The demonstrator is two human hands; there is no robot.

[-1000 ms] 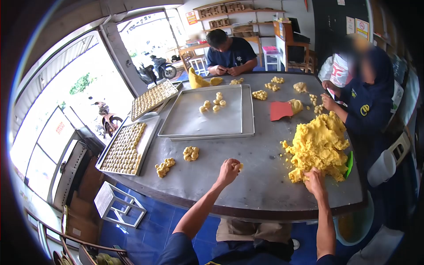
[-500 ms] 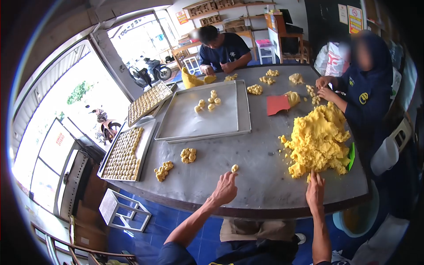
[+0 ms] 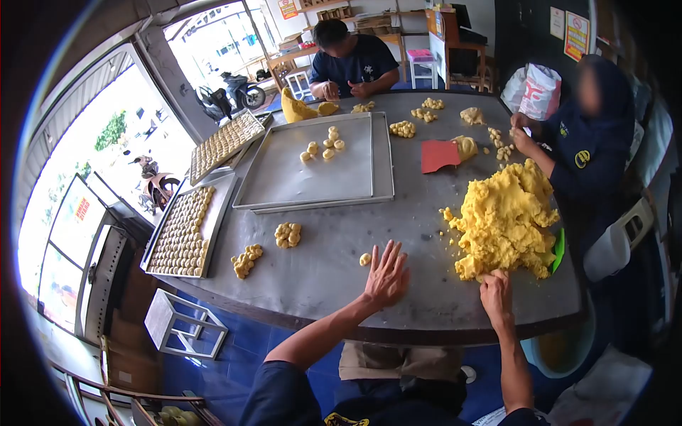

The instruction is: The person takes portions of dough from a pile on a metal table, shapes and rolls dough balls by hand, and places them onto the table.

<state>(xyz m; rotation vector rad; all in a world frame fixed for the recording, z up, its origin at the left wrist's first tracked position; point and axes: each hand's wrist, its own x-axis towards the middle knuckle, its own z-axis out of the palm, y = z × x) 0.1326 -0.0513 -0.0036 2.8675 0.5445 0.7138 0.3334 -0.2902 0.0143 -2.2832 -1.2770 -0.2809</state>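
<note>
My left hand [image 3: 387, 275] hovers over or rests on the metal table [image 3: 327, 284], fingers spread, holding nothing. Just left of its fingertips lies a small dough ball [image 3: 365, 259]. My right hand [image 3: 495, 287] is at the lower edge of the large yellow crumbly mass [image 3: 506, 216]; its fingers are bent together, and whatever is between them is hidden. Two clusters of dough balls, one upper [image 3: 288, 235] and one lower [image 3: 246, 261], sit to the left. A green scraper [image 3: 558, 250] sticks out at the mass's right side.
An empty-centred tray [image 3: 312, 186] holds several balls; two filled trays [image 3: 229, 192] [image 3: 234, 113] stand left. Beyond are a red sheet [image 3: 440, 155] and more dough clusters. One person [image 3: 353, 67] sits across the table, another [image 3: 586, 142] stands at the right. A white stool [image 3: 162, 319] stands below left.
The small dough ball, earlier at my left fingertips, now lies on the table beside them. My left hand has opened and spread. My right hand stays by the yellow mass. The view has shifted.
</note>
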